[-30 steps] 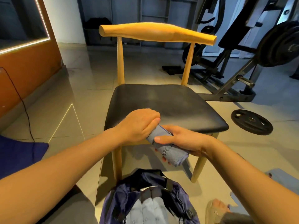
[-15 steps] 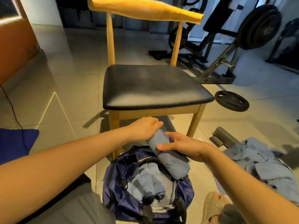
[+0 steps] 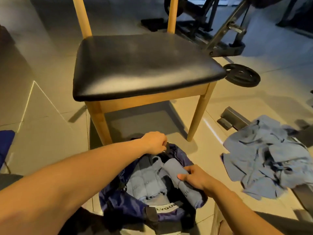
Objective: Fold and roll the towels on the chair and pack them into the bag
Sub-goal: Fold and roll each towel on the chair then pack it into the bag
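So, left hand (image 3: 155,143): fingers curled, pinching a black strap (image 3: 167,147) at the far rim of the bag (image 3: 115,199).
Right hand (image 3: 194,178): thumb and fingers wrapped round a rolled grey-blue towel (image 3: 171,167), gripping it near its middle.
Towel: inside the bag's mouth on the right side, tilted, its far end pointing toward the chair (image 3: 144,65).
Rolls (image 3: 144,182): more rolled towels lie side by side in the bag, just left of the held one.
Bag: navy, open, standing on the floor (image 3: 50,133) between the person and the chair; a white label (image 3: 166,206) on its near rim carries letters only partly readable.
Cloth (image 3: 5,143): a dark blue piece on the floor at the far left edge.
Floor: pale glossy tiles.
Chair: black padded seat on wooden legs, just beyond the bag.
Plate (image 3: 242,77): a black weight plate flat on the floor beside the seat's right front corner.
Pile (image 3: 264,158): loose grey-blue towels heaped on the floor, right of the bag and apart from it.
Machine (image 3: 225,36): a dark gym frame behind the chair, upper right.
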